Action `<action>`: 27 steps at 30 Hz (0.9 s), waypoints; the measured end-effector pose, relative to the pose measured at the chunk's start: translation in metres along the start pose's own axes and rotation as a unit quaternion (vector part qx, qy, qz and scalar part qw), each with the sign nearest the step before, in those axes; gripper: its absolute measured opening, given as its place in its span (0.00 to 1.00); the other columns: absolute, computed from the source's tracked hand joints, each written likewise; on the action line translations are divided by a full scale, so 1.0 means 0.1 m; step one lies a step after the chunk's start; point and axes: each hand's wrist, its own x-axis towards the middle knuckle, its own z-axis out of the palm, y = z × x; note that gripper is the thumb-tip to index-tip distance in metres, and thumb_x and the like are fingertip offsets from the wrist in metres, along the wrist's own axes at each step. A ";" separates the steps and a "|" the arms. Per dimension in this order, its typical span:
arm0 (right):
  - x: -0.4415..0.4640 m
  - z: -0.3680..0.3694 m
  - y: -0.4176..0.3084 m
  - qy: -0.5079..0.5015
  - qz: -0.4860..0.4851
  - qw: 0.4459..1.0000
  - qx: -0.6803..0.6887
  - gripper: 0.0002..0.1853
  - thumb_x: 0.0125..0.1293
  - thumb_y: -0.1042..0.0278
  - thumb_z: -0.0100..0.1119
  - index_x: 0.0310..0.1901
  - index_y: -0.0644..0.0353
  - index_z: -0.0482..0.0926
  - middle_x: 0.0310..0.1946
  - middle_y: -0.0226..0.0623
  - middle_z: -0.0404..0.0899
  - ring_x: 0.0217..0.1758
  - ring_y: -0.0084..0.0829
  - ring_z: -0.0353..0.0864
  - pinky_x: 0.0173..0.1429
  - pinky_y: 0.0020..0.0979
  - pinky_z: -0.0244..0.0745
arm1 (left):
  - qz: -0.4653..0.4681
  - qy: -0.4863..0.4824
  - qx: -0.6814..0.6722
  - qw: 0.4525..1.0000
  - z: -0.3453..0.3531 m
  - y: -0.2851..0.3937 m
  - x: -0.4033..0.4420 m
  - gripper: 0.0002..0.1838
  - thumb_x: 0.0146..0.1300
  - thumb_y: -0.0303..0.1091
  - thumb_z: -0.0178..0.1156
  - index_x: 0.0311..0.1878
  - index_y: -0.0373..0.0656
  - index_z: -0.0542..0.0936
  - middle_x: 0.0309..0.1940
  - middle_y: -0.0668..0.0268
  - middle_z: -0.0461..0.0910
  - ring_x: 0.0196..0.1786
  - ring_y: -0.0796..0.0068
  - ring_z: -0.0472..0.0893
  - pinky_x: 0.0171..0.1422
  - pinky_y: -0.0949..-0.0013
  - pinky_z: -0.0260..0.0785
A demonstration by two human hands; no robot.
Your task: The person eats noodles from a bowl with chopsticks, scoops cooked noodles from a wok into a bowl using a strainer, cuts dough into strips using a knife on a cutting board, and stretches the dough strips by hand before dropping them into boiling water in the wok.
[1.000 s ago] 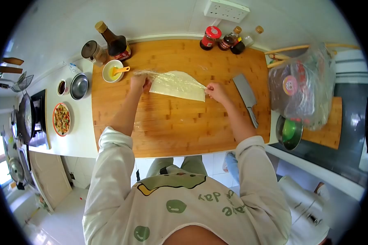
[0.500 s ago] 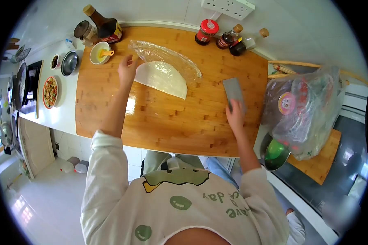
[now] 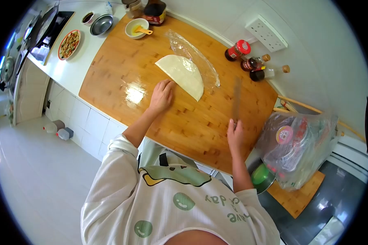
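Note:
A folded half-round of pale dough (image 3: 181,76) lies on the wooden board, its straight edge towards me. Just below that edge is my left hand (image 3: 162,96), palm down with loosely bent fingers and nothing visible in them. My right hand (image 3: 235,134) grips the handle of a cleaver (image 3: 236,98) at the right of the board. Its blade points away from me, turned nearly edge-on and smeared by motion. Crumpled clear plastic wrap (image 3: 196,57) lies along the dough's curved far side.
The large board (image 3: 122,73) carries a bowl with an orange-handled brush (image 3: 135,29), and sauce bottles (image 3: 253,63) along the wall. A plate of chopped filling (image 3: 69,45) and a metal bowl (image 3: 102,25) stand left. Right are a plastic bag (image 3: 294,147) and a green-lit bowl (image 3: 261,176).
My left hand has come from the far left end of the dough to its near edge. The cleaver has turned from flat to nearly edge-on. The whole view has rotated.

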 end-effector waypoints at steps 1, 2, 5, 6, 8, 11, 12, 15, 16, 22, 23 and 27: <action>0.12 0.00 -0.24 -0.065 -0.026 0.997 -0.012 0.10 0.65 0.63 0.52 0.41 0.61 0.74 0.26 0.48 0.78 0.29 0.48 0.77 0.34 0.44 0.70 | 0.007 0.000 -0.005 1.000 -0.01 -0.05 0.02 0.18 0.55 0.23 0.56 0.51 0.39 0.74 0.49 0.57 0.72 0.54 0.55 0.71 0.59 0.59 0.65; 0.25 0.04 -0.52 -0.056 -0.127 0.990 0.009 0.10 0.67 0.63 0.51 0.36 0.62 0.72 0.23 0.48 0.76 0.26 0.48 0.76 0.31 0.44 0.69 | 0.014 0.002 -0.010 1.000 -0.03 -0.09 0.05 0.17 0.55 0.23 0.56 0.50 0.38 0.74 0.49 0.57 0.72 0.54 0.56 0.71 0.60 0.60 0.65; 0.70 0.45 -1.14 -0.120 -0.294 0.948 -0.023 0.14 0.70 0.58 0.44 0.35 0.61 0.72 0.24 0.52 0.77 0.29 0.58 0.75 0.33 0.52 0.69 | 0.015 0.020 -0.022 0.999 -0.12 -0.06 0.14 0.17 0.54 0.24 0.57 0.49 0.38 0.74 0.49 0.56 0.72 0.54 0.55 0.71 0.60 0.60 0.65; 0.78 0.55 -1.36 -0.146 -0.301 0.941 -0.048 0.14 0.70 0.58 0.43 0.35 0.61 0.71 0.25 0.53 0.77 0.30 0.58 0.75 0.34 0.52 0.69 | 0.008 0.025 -0.022 0.999 -0.09 -0.09 0.16 0.17 0.54 0.24 0.57 0.49 0.38 0.74 0.49 0.56 0.72 0.54 0.55 0.71 0.60 0.60 0.65; 0.87 0.70 -1.67 -0.177 -0.313 0.930 -0.075 0.15 0.70 0.58 0.43 0.35 0.61 0.71 0.27 0.54 0.77 0.31 0.58 0.76 0.34 0.53 0.69 | -0.075 -0.033 -0.091 0.992 -0.02 -0.18 0.19 0.17 0.53 0.24 0.57 0.49 0.37 0.74 0.49 0.56 0.72 0.55 0.55 0.71 0.60 0.60 0.65; 0.92 0.90 -1.85 -0.199 -0.345 0.912 -0.098 0.14 0.70 0.59 0.42 0.36 0.61 0.70 0.28 0.54 0.78 0.30 0.57 0.76 0.35 0.53 0.70 | 0.016 0.013 0.015 1.000 0.06 -0.27 0.19 0.18 0.52 0.25 0.58 0.49 0.36 0.74 0.49 0.56 0.72 0.55 0.55 0.70 0.61 0.60 0.64; 0.92 0.96 -1.86 -0.184 -0.355 0.910 -0.110 0.13 0.71 0.59 0.43 0.35 0.62 0.69 0.25 0.54 0.77 0.28 0.56 0.76 0.33 0.52 0.68 | 0.013 0.016 0.014 1.000 0.08 -0.29 0.18 0.18 0.52 0.25 0.58 0.49 0.36 0.74 0.49 0.56 0.72 0.55 0.55 0.70 0.61 0.60 0.64; 0.92 1.02 -1.96 -0.179 -0.353 0.907 -0.142 0.13 0.71 0.60 0.42 0.35 0.61 0.69 0.24 0.53 0.77 0.28 0.56 0.76 0.33 0.52 0.69 | 0.033 0.010 0.009 0.999 0.09 -0.34 0.20 0.19 0.53 0.26 0.58 0.50 0.37 0.74 0.50 0.57 0.72 0.56 0.56 0.70 0.61 0.60 0.64; 0.90 1.01 -1.97 -0.191 -0.338 0.907 -0.162 0.14 0.71 0.59 0.41 0.36 0.61 0.71 0.27 0.52 0.79 0.30 0.56 0.78 0.36 0.53 0.71 | 0.034 0.009 0.008 0.999 0.09 -0.35 0.20 0.19 0.53 0.27 0.58 0.50 0.37 0.74 0.50 0.57 0.72 0.57 0.56 0.70 0.61 0.60 0.64; 0.89 1.05 -1.93 -0.192 -0.338 0.912 -0.134 0.13 0.70 0.60 0.42 0.36 0.61 0.71 0.26 0.52 0.78 0.30 0.56 0.78 0.35 0.53 0.71 | 0.034 -0.009 0.006 0.999 0.08 -0.33 0.17 0.19 0.55 0.29 0.58 0.51 0.37 0.74 0.52 0.58 0.72 0.58 0.57 0.69 0.61 0.60 0.63; 0.89 1.05 -1.92 -0.192 -0.336 0.912 -0.135 0.13 0.70 0.60 0.42 0.36 0.61 0.71 0.26 0.52 0.78 0.30 0.56 0.78 0.35 0.53 0.71 | 0.038 -0.010 0.009 0.999 0.09 -0.33 0.17 0.19 0.56 0.29 0.58 0.52 0.37 0.74 0.53 0.58 0.71 0.59 0.57 0.69 0.61 0.60 0.62; 0.88 1.02 -1.94 -0.194 -0.341 0.909 -0.143 0.13 0.70 0.61 0.42 0.36 0.62 0.70 0.26 0.53 0.78 0.30 0.56 0.78 0.35 0.52 0.71 | 0.040 -0.028 0.003 0.999 0.12 -0.34 0.18 0.19 0.56 0.29 0.58 0.52 0.37 0.74 0.53 0.59 0.71 0.59 0.58 0.68 0.61 0.60 0.62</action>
